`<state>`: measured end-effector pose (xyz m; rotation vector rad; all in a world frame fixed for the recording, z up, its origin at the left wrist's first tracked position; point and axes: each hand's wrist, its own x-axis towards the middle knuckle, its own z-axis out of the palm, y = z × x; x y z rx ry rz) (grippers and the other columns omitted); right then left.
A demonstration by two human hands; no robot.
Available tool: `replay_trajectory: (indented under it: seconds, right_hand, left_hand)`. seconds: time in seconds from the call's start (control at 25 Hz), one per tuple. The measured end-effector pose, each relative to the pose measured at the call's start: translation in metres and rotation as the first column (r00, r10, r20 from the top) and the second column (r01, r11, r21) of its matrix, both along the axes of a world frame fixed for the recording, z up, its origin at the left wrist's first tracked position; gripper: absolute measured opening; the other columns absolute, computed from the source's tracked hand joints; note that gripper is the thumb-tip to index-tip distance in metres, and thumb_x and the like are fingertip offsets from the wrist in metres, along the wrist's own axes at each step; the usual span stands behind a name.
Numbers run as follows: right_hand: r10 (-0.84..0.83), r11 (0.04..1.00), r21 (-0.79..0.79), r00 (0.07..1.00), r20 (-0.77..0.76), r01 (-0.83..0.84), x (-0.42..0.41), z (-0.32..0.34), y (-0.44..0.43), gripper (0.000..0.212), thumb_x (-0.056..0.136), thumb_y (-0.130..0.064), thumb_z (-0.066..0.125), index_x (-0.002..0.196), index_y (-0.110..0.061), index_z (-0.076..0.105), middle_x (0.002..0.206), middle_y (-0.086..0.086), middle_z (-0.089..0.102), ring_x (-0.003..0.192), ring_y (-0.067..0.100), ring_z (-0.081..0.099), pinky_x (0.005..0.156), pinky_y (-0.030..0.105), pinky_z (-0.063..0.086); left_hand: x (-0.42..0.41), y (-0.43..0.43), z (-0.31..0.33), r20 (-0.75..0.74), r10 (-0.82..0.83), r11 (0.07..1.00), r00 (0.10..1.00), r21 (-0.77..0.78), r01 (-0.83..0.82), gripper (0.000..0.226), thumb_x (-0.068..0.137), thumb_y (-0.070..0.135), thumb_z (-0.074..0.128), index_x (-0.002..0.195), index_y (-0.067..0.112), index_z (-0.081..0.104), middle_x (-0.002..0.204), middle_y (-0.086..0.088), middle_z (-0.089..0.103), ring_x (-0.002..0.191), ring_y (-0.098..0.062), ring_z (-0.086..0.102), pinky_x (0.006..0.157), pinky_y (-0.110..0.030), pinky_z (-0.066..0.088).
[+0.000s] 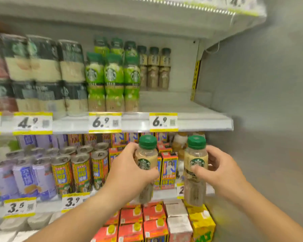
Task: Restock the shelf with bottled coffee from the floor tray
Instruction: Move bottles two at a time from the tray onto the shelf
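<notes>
bottled coffee comes first: two tan bottles with green caps, held upright in front of the lower shelves. left bottle [145,163] sits in the left hand [129,169], fingers wrapped round its middle from the left with the thumb across the label. right bottle [196,165] is gripped by the right hand [220,169] from the right side, thumb on the label front. the two bottles are apart, side by side, both below the price rail [142,122] of the upper shelf.

above them, three matching tan bottles [153,69] stand in a row at the back of that shelf [191,110], with bare shelf floor in front of them and to their right as far as the side wall [261,84]. just left of that gap stand green-labelled bottles [112,75], several rows deep, and further left blurred dark-and-cream cans [42,67], stacked two high.

behind the hands, the middle shelf holds yellow cans [79,170], purple cans [24,175] and red-and-blue cartons [168,170]. below lie orange cartons [143,222] and a yellow carton [203,226].

both forearms reach up from the bottom edge, angled inward, wrists bent slightly back.
</notes>
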<state>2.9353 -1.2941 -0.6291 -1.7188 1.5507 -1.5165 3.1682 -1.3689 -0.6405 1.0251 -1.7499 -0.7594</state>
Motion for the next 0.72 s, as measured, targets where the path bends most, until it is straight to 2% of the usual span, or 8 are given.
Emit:
replay_trajectory:
  seconds: [0.12,0.16,0.28,0.4,0.48,0.56,0.64,0.72]
  right_hand:
    - [0.021,0.994,-0.111,1.000,0.019,-0.019,-0.014,0.078,-0.024,0.031,0.066,-0.023,0.072,0.094,-0.036,0.070,0.086,-0.006,0.077,0.074,0.006,0.071,0.062,0.014,0.051]
    - [0.018,0.990,-0.143,0.999,0.029,-0.014,-0.021,0.101,-0.035,0.030,0.065,-0.025,0.072,0.094,-0.037,0.071,0.086,-0.006,0.077,0.075,0.006,0.071,0.062,0.016,0.052]
    - [-0.008,0.982,-0.190,0.998,0.064,0.020,-0.038,0.156,-0.071,0.028,0.064,-0.035,0.072,0.092,-0.037,0.071,0.087,-0.009,0.077,0.078,0.006,0.071,0.062,0.020,0.053]
    - [-0.029,0.978,-0.204,0.995,0.097,0.049,-0.062,0.193,-0.123,0.025,0.064,-0.037,0.073,0.089,-0.036,0.072,0.085,-0.009,0.077,0.075,0.004,0.071,0.057,0.018,0.052]
    - [-0.062,0.980,-0.183,0.992,0.110,0.081,-0.078,0.213,-0.163,0.019,0.068,-0.033,0.076,0.086,-0.030,0.073,0.084,-0.009,0.077,0.074,0.006,0.072,0.057,0.019,0.052]
    - [-0.090,0.983,-0.149,0.989,0.117,0.107,-0.094,0.222,-0.196,0.013,0.073,-0.024,0.077,0.086,-0.024,0.073,0.083,-0.007,0.077,0.072,0.006,0.071,0.055,0.015,0.051]
    - [-0.064,0.987,-0.139,0.990,0.122,0.081,-0.108,0.228,-0.227,0.012,0.075,-0.018,0.077,0.086,-0.023,0.074,0.083,-0.008,0.077,0.071,0.004,0.071,0.052,0.010,0.049]
    - [-0.040,0.989,-0.135,0.988,0.152,0.061,-0.121,0.234,-0.253,0.014,0.076,-0.016,0.077,0.088,-0.023,0.074,0.084,-0.009,0.078,0.073,0.003,0.072,0.052,0.010,0.049]
  left_hand:
    - [-0.025,-0.016,0.091,-0.031,-0.006,0.994,1.000,-0.112,0.002,0.035,0.054,0.041,0.073,0.086,0.032,0.063,0.069,0.021,0.069,0.055,0.003,0.060,0.046,-0.011,0.043]
    - [-0.035,-0.024,0.118,-0.032,0.001,0.990,0.999,-0.144,-0.006,0.034,0.055,0.042,0.072,0.085,0.030,0.063,0.068,0.015,0.069,0.056,-0.002,0.061,0.047,-0.016,0.046]
    - [-0.064,-0.051,0.179,-0.052,0.045,0.984,0.998,-0.170,-0.053,0.041,0.053,0.047,0.069,0.087,0.024,0.064,0.079,-0.002,0.072,0.073,-0.025,0.067,0.063,-0.040,0.057]
    - [-0.094,-0.100,0.222,-0.081,0.081,0.982,0.993,-0.164,-0.093,0.037,0.055,0.045,0.073,0.087,0.032,0.060,0.084,0.006,0.068,0.077,-0.014,0.065,0.065,-0.034,0.056]
    - [-0.111,-0.133,0.241,-0.098,0.114,0.983,0.989,-0.131,-0.126,0.048,0.058,0.041,0.076,0.103,0.030,0.061,0.089,0.012,0.064,0.082,-0.012,0.063,0.068,-0.029,0.054]
    - [-0.124,-0.160,0.250,-0.078,0.138,0.979,0.987,-0.138,-0.148,0.047,0.063,0.034,0.079,0.105,0.028,0.058,0.082,0.019,0.056,0.078,-0.009,0.059,0.066,-0.024,0.050]
    - [-0.136,-0.188,0.258,-0.041,0.166,0.969,0.985,-0.178,-0.170,0.034,0.064,0.027,0.080,0.091,0.022,0.059,0.078,0.014,0.062,0.074,-0.011,0.063,0.064,-0.030,0.056]
    - [-0.148,-0.212,0.265,-0.034,0.178,0.969,0.983,-0.168,-0.181,0.033,0.063,0.025,0.079,0.092,0.019,0.064,0.084,0.002,0.069,0.078,-0.016,0.067,0.068,-0.035,0.060]
